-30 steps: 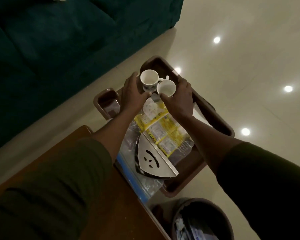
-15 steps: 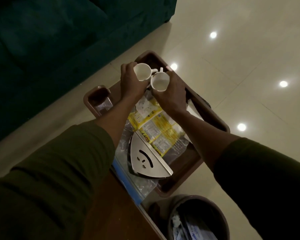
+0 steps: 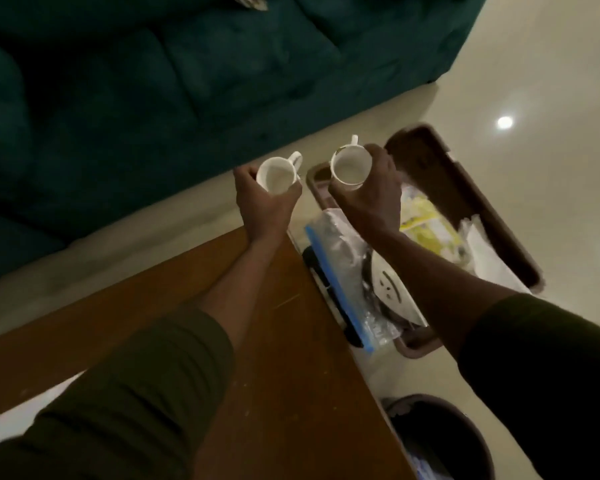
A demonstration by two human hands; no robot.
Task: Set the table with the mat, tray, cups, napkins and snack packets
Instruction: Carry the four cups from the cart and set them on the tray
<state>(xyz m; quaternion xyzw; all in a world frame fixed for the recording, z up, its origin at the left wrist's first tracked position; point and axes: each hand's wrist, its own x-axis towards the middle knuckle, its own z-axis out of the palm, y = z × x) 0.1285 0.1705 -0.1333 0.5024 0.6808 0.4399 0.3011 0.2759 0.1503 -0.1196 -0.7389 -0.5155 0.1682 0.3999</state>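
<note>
My left hand (image 3: 262, 202) grips a white cup (image 3: 277, 174) above the far corner of the wooden table (image 3: 284, 341). In my right hand (image 3: 373, 199) is a second white cup (image 3: 350, 165), held over the brown tray (image 3: 471, 209) on the floor to the right of the table. Both cups tilt their mouths toward me and look empty. Inside the tray lie yellow snack packets (image 3: 430, 226), a clear bag with a blue strip (image 3: 340, 275), a metal napkin holder (image 3: 394, 292) and white napkins (image 3: 485, 258).
A dark green sofa (image 3: 153, 98) fills the upper left, across a strip of pale floor (image 3: 534, 81). A round bin (image 3: 440, 441) with rubbish stands by the table's right edge, near the bottom. Something white (image 3: 25, 410) lies at the table's near left.
Both hands have lifted the cups out of the tray and drawn them apart. The left cup has travelled leftward toward the table, and my view has swung left.
</note>
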